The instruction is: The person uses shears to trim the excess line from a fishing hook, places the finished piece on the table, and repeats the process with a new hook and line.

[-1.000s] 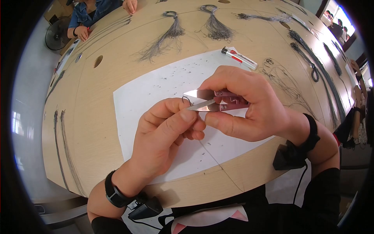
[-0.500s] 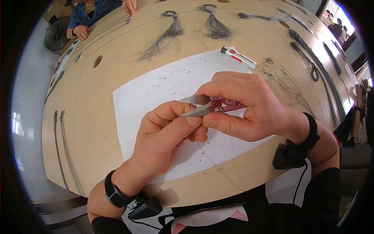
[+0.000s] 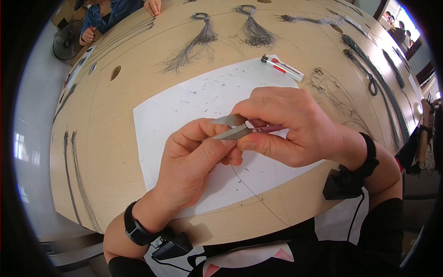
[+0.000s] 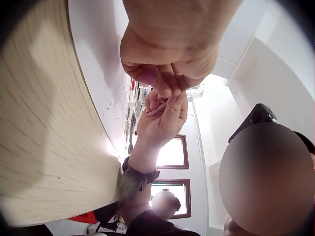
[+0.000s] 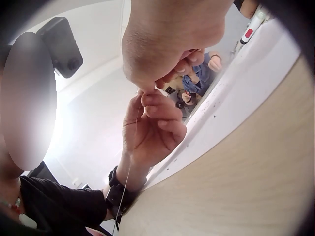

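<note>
the left hand (image 3: 194,161) pinches a thin wire (image 3: 251,189) over the white paper (image 3: 161,115), its tail trailing toward the table edge. the right hand (image 3: 290,127) grips small snips (image 3: 240,127), blades at the pinch, so trimming looks in hand; the closing squeeze likely calls for steadiness.

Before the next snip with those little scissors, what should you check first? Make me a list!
1. Snips held firmly: ok, the right hand grips the pink handles.
2. Blades apart and ready: ok, the two silver tips stand apart in the head view.
3. Wire held in place: ok, the left hand pinches it right at the blades, and it trails toward the table edge.
4. Fingertips out of the blades: cannot tell, the left fingertips sit very close to the tips.
5. Wire lying between the blades: cannot tell, too thin to see there.
6. Paper sheet underneath to catch bits: ok, both hands work over it.
</note>
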The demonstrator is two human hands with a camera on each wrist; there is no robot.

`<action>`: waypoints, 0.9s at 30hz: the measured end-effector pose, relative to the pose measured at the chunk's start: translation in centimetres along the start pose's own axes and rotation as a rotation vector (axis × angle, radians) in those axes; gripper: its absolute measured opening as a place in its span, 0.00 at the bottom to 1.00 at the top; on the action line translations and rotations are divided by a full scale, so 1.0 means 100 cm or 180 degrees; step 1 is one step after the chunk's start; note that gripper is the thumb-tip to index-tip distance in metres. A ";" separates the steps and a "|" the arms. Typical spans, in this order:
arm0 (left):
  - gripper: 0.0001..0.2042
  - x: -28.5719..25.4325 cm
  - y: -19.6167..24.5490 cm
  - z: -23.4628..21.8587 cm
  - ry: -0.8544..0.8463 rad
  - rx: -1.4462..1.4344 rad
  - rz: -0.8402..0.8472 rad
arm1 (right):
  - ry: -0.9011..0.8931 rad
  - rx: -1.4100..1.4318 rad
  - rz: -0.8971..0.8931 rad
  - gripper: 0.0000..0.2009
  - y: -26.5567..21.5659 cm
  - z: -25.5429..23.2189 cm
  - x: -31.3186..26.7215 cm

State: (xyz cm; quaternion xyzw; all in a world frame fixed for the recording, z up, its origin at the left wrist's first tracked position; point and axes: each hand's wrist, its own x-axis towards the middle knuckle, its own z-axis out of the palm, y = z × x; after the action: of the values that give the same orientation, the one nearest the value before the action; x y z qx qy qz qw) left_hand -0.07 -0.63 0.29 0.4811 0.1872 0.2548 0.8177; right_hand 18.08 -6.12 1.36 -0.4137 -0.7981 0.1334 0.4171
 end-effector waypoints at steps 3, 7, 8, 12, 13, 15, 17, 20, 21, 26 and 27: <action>0.04 0.000 0.000 0.000 -0.0008 0.0020 0.0003 | 0.0000 -0.0059 -0.0012 0.11 0.000 0.000 0.000; 0.04 0.001 0.001 0.001 0.0070 0.0028 -0.0007 | 0.0025 -0.0190 -0.0115 0.10 0.001 0.001 0.000; 0.04 0.001 0.001 0.001 0.0083 0.0046 -0.0005 | 0.0025 -0.0190 -0.0115 0.10 0.002 0.002 0.000; 0.04 0.001 0.001 0.001 0.0155 0.0035 -0.0012 | 0.0119 -0.0249 -0.0170 0.10 0.003 0.003 0.000; 0.04 -0.004 0.000 0.001 0.0170 0.0025 -0.0013 | 0.0120 -0.0258 -0.0135 0.10 -0.001 0.005 -0.002; 0.04 -0.003 -0.001 0.000 0.0156 0.0034 0.0022 | 0.0126 -0.0252 0.0049 0.10 -0.004 0.004 -0.001; 0.03 -0.003 -0.002 0.000 0.0199 0.0047 0.0157 | 0.0129 -0.0244 0.0231 0.09 -0.009 0.002 -0.001; 0.03 -0.004 0.001 0.003 0.0373 0.0124 0.0157 | 0.0430 0.0417 0.0834 0.10 -0.019 0.001 -0.001; 0.03 -0.004 0.000 0.003 0.0375 0.0120 0.0158 | 0.0406 0.0690 0.1028 0.10 -0.022 0.001 0.000; 0.02 0.002 -0.005 0.001 0.0210 0.0415 0.0493 | 0.0593 0.1579 0.1126 0.12 -0.019 0.014 -0.001; 0.02 0.002 -0.006 0.002 0.0207 0.0413 0.0486 | 0.0614 0.1536 0.1084 0.12 -0.019 0.015 -0.001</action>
State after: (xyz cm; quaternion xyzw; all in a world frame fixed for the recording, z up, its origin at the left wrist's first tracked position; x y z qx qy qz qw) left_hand 0.28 -0.89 -0.18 0.5374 0.1925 0.3192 0.7565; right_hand 15.94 -7.20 1.46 -0.4412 -0.6194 0.3472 0.5488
